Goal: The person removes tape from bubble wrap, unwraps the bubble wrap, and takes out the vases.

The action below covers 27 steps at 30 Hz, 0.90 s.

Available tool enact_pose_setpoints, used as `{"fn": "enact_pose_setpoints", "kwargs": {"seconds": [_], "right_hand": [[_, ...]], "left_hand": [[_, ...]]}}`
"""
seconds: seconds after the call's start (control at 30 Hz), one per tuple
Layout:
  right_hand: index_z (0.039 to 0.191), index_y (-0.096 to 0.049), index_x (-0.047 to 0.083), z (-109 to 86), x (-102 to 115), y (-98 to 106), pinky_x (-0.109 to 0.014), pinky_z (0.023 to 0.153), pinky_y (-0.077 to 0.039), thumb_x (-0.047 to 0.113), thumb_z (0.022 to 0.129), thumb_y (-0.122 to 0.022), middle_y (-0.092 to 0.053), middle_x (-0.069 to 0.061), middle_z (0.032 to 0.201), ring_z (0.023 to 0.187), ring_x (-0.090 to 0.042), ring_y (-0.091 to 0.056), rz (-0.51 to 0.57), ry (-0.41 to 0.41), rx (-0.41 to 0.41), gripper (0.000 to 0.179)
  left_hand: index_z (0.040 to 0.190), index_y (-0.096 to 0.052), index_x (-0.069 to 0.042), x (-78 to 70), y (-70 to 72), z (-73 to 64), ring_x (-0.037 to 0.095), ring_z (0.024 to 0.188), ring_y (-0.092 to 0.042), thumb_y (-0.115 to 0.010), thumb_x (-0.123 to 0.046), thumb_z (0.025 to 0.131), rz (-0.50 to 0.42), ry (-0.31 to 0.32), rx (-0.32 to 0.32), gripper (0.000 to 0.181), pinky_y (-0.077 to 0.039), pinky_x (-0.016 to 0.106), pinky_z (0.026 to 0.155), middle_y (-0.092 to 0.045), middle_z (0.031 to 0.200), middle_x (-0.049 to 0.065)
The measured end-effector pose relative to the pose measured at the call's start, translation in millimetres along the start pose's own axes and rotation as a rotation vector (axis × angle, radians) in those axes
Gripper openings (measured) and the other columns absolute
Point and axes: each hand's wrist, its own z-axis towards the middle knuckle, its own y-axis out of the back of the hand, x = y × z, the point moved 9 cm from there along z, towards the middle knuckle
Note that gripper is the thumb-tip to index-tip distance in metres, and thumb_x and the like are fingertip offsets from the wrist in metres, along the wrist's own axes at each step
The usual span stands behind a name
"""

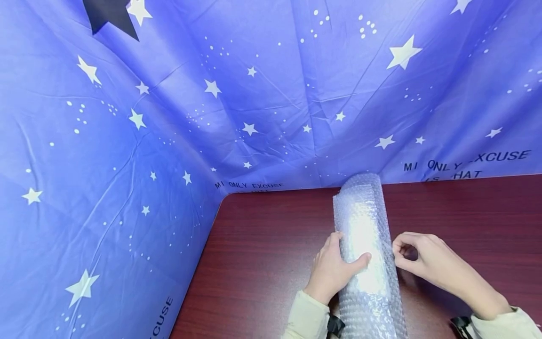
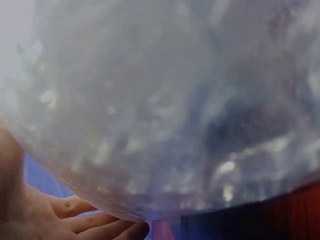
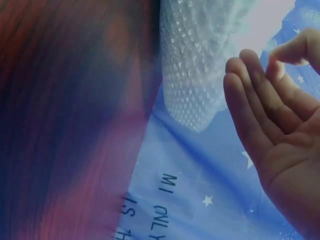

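Observation:
A long roll of clear bubble wrap (image 1: pixel 366 226) lies lengthwise on the dark red table, its far end against the blue cloth. My left hand (image 1: pixel 332 270) rests on its left side, thumb across the top and fingers fairly straight along the edge. The bubble wrap (image 2: pixel 150 100) fills most of the left wrist view, above the fingers. On the roll's right side, my right hand (image 1: pixel 429 261) pinches at the wrap's edge with thumb and forefinger. In the right wrist view, the other fingers (image 3: pixel 250 112) are extended beside the bubble wrap (image 3: pixel 195 75); the pinched bit is hardly visible.
The wood-grain table (image 1: pixel 254 240) extends to both sides of the roll. A blue cloth (image 1: pixel 271 94) with white stars and printed words hangs behind the table and along its left side. Black straps (image 1: pixel 336 325) circle both wrists by the light sleeves.

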Motion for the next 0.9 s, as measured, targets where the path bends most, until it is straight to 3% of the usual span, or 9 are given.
{"fn": "enact_pose_setpoints", "kwargs": {"seconds": [0.17,0.4,0.9], "right_hand": [[0.078,-0.056,0.026,-0.2,-2.1,2.8,-0.011,0.055,-0.04,-0.003,0.072,-0.078,-0.051,0.023,0.073,0.064,0.009,-0.048,0.034,-0.036,-0.017,0.036],[0.081,-0.057,0.028,0.9,-7.2,8.2,-0.013,0.056,-0.037,0.006,0.083,-0.077,-0.052,0.021,0.076,0.066,0.006,-0.048,0.054,-0.068,-0.061,0.03],[0.084,-0.058,0.025,0.7,-17.4,3.2,-0.018,0.054,-0.038,0.011,0.091,-0.072,-0.059,0.015,0.07,0.06,0.0,-0.051,0.188,-0.185,0.021,0.021]], "left_hand": [[0.136,-0.053,-0.022,-2.9,0.5,-0.9,0.023,0.107,-0.065,-0.065,-0.071,0.078,0.034,-0.013,0.002,0.077,-0.053,0.039,0.084,-0.06,0.134,-0.003],[0.137,-0.052,-0.019,-7.3,0.7,-2.3,0.023,0.105,-0.066,-0.06,-0.074,0.08,0.106,-0.04,0.002,0.08,-0.054,0.039,0.082,-0.061,0.133,-0.002],[0.145,-0.048,-0.013,-7.9,5.1,-3.3,0.026,0.119,-0.061,-0.057,-0.072,0.084,0.142,-0.042,0.031,0.086,-0.051,0.046,0.094,-0.056,0.142,0.001]]}}
